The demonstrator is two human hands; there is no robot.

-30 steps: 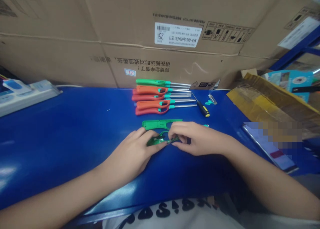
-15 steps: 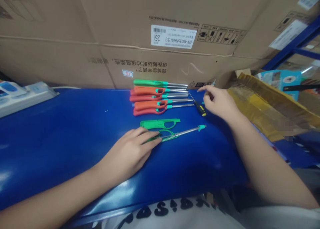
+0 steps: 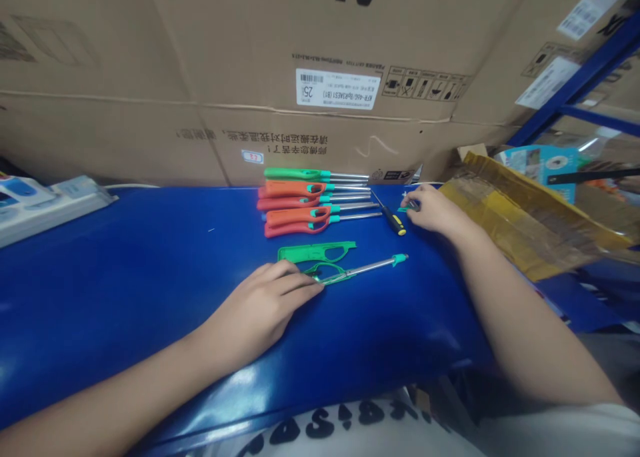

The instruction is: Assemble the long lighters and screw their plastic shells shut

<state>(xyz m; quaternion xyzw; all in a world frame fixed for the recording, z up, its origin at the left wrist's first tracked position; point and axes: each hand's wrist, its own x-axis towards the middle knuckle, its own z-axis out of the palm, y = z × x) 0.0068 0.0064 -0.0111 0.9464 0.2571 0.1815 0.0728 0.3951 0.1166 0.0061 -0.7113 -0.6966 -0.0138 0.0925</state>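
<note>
My left hand (image 3: pixel 267 297) lies over the handle of an opened green gas lighter (image 3: pixel 340 276), fingers closed on it. The lighter's metal tube points right and carries a teal collar near its tip. Just behind lies the loose green handle half (image 3: pixel 305 251). My right hand (image 3: pixel 430 207) is at the back right of the table, thumb and fingers pinched at a small teal-green piece (image 3: pixel 403 209), mostly hidden. Left of that hand lies a black and yellow screwdriver (image 3: pixel 395 222). Several whole lighters, among them an orange one (image 3: pixel 295 216) and a green one (image 3: pixel 293 174), lie in a row.
A large cardboard box (image 3: pixel 240 50) stands along the back of the blue table (image 3: pixel 125 277). At the left edge lies a white power strip (image 3: pixel 60 207). To the right is a carton with yellow tape (image 3: pixel 515 224), beside a blue metal frame (image 3: pixel 565 104).
My right hand has come down to the table and closed its fingers at the small teal-green piece. My left hand stays on the opened lighter. The view has tilted slightly.
</note>
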